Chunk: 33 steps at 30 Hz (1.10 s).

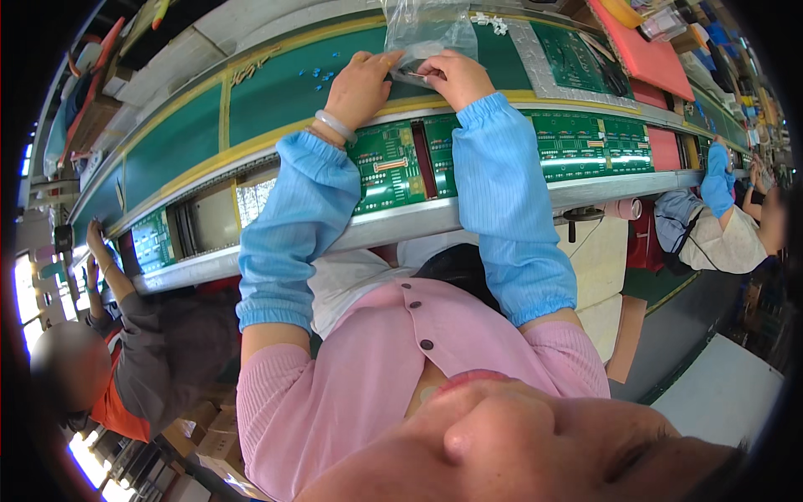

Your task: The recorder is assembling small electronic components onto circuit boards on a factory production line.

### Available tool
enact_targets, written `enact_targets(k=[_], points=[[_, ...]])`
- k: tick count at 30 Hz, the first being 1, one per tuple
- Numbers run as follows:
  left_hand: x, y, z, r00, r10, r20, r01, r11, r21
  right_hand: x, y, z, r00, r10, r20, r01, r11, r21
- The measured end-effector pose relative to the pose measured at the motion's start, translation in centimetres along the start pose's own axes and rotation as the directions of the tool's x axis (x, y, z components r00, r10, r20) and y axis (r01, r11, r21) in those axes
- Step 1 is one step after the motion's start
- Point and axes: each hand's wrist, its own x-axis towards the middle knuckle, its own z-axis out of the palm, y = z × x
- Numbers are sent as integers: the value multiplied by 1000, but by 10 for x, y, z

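A clear plastic bag (pixel 428 29) lies on the green bench top, its near end between my hands. My left hand (pixel 361 84) has its fingers bent over the left edge of the bag and seems to grip the plastic. My right hand (pixel 458 79) is closed in a pinch at the bag's near end; a thin small piece shows at its fingertips, too small to name. Just below my wrists, green circuit boards (pixel 381 188) with small parts on them sit in the rail. Several small blue components (pixel 317 74) lie left of my left hand.
Tan parts (pixel 251 70) lie farther left, white connectors (pixel 492 23) beyond the bag. More boards (pixel 592 144) line the rail at right. A metal rail edge (pixel 401 224) runs before me. One co-worker's arm (pixel 113 259) reaches in at left; another's blue sleeve (pixel 717 180) shows at right.
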Motion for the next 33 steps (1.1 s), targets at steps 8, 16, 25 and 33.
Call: enact_targets(k=[8,16,25,33], points=[[-11,-24,-36,962,59,-266,-78,995,-60,-41,-42,-32,990,30,-138,1,976,217],[-48,-83,-54,915,-403,-28,391,901,-187,-77,-53,16,972,-236,-21,236,971,24],[-46,-96,-36,978,-209,6,208,978,28,-74,-56,29,940,-313,136,324,943,-74],[-41,-82,-30,955,-286,-80,285,958,-25,-76,-53,31,917,-373,145,390,913,-121]])
